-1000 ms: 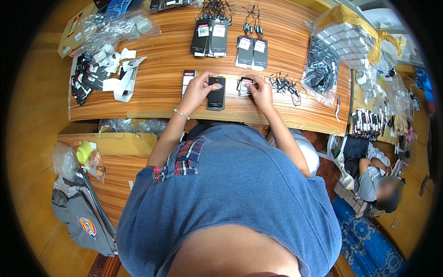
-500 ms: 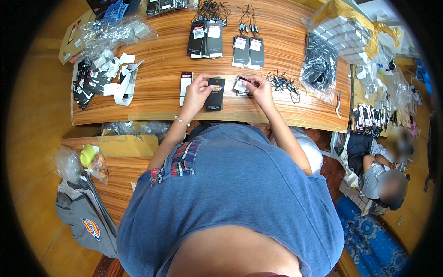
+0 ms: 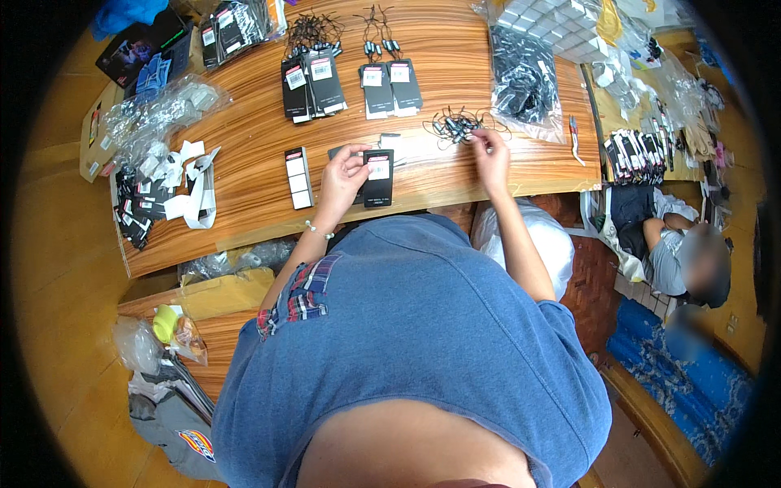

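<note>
My left hand (image 3: 346, 172) pinches a black hang tag (image 3: 378, 191) that has a white and pink sticker on it. Another dark tag, partly hidden by that hand, lies beneath it. To the right, my right hand (image 3: 493, 161) has its fingertips closed at the edge of a loose pile of black tag strings (image 3: 457, 124); it seems to grip one string. Left of my left hand lies a narrow strip of white stickers (image 3: 298, 180) on dark backing. A small pale label piece (image 3: 390, 140) rests just beyond the held tag.
Stacked strung tags (image 3: 313, 89) and two neater piles (image 3: 390, 88) lie farther back. Clear bags (image 3: 525, 81), white boxes (image 3: 553, 24) and snips (image 3: 575, 140) stand right. Left are paper scraps (image 3: 195, 183) and black tags (image 3: 142, 203). A person (image 3: 675, 252) sits at right.
My right hand has left the small white-stickered piece and moved right to the strings. The tag at my left hand now shows a sticker instead of a round emblem. The view has shifted.
</note>
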`<state>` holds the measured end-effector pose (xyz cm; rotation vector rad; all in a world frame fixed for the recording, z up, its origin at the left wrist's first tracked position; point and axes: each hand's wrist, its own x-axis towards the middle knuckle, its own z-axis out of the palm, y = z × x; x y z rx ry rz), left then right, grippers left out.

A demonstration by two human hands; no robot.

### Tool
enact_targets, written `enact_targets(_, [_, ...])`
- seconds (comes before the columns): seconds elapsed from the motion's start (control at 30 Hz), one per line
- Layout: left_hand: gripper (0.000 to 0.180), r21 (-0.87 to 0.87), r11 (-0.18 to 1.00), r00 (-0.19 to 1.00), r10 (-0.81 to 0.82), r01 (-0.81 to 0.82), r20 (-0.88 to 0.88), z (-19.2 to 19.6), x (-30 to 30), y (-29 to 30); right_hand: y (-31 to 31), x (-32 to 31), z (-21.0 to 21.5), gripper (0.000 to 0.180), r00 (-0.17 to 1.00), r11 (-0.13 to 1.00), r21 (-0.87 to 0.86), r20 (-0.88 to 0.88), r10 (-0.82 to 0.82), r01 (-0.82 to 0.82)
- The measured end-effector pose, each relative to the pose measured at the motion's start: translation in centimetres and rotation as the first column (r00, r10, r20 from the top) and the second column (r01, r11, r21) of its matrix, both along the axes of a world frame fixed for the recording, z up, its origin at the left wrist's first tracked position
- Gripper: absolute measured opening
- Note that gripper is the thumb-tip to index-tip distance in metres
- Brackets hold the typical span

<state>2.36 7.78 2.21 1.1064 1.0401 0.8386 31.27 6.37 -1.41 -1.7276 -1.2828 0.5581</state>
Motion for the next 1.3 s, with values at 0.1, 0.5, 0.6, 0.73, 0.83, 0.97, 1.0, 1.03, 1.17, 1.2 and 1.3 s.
enact_targets(0.1, [0.033,-0.006,0.999,0.999,-0.031,0.031,0.026,-0.6,0.4,0.4,-0.1,4.1,-1.5,0.013,0.960,0.982,-0.119,0.257,-0.115,0.149])
enact_targets(0.5, [0.026,-0.013,0.992,0.991,-0.124,0.125,0.051,1.7,1.9,1.2,0.3,4.0,3.7,0.014,0.945,0.944,0.156,-0.199,-0.259,0.292])
enact_targets(0.6, [0.025,0.012,0.981,0.977,-0.195,0.194,0.083,3.1,2.2,1.5,0.2,1.2,8.6,0.027,0.821,0.934,0.235,-0.563,-0.095,0.269])
enact_targets(0.73, [0.025,0.030,0.966,0.948,-0.259,0.258,0.187,4.7,3.0,1.6,0.0,-4.2,12.3,0.021,0.762,0.979,0.206,-0.636,0.126,0.010])
enact_targets(0.83, [0.023,0.099,0.940,0.918,-0.340,0.326,0.205,7.4,3.7,1.5,0.0,-7.9,12.3,0.016,0.624,0.979,0.164,-0.754,0.204,-0.121])
enact_targets(0.97, [0.021,0.100,0.932,0.917,-0.361,0.349,0.167,8.0,3.3,1.6,0.4,-9.7,12.1,0.011,0.394,0.964,0.149,-0.890,0.228,-0.221])
enact_targets(1.0, [0.021,0.119,0.931,0.923,-0.360,0.346,0.137,8.0,3.2,1.6,0.6,-9.7,12.0,0.011,0.388,0.968,0.150,-0.895,0.220,-0.202])
enact_targets(1.03, [0.019,0.102,0.937,0.924,-0.348,0.335,0.159,8.2,3.0,1.5,1.0,-9.5,11.8,0.010,0.382,0.972,0.150,-0.900,0.211,-0.183])
enact_targets(1.17, [0.017,0.056,0.938,0.938,-0.345,0.343,0.040,8.0,1.7,0.8,2.5,-8.1,11.9,0.007,0.308,0.987,0.133,-0.939,0.155,-0.093])
enact_targets(1.2, [0.017,0.065,0.938,0.939,-0.343,0.342,0.018,7.9,1.4,0.7,2.9,-7.6,12.1,0.007,0.284,0.992,0.106,-0.951,0.122,-0.069])
enact_targets(1.3, [0.016,0.085,0.946,0.949,-0.312,0.314,-0.041,7.3,0.6,0.2,4.0,-5.9,11.7,0.008,0.209,0.993,0.107,-0.971,0.114,-0.047])
